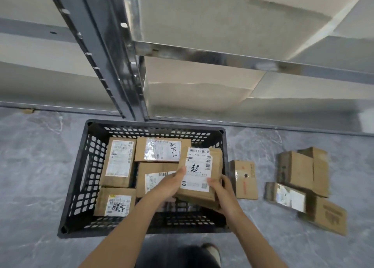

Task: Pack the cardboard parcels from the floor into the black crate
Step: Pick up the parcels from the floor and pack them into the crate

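Gripping a labelled cardboard parcel (199,172) over the three-o'clock side of the black crate (81,176), the left hand (171,183) and right hand (222,189) curl fingers round the parcel's edges.

Stockroom/warehouse: metal racking (113,65), labelled parcels (291,197) on grey floor (30,166).

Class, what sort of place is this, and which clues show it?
Probably a parcel storeroom or depot: metal shelving, labelled cardboard parcels on the floor, and a black crate part-filled with more.
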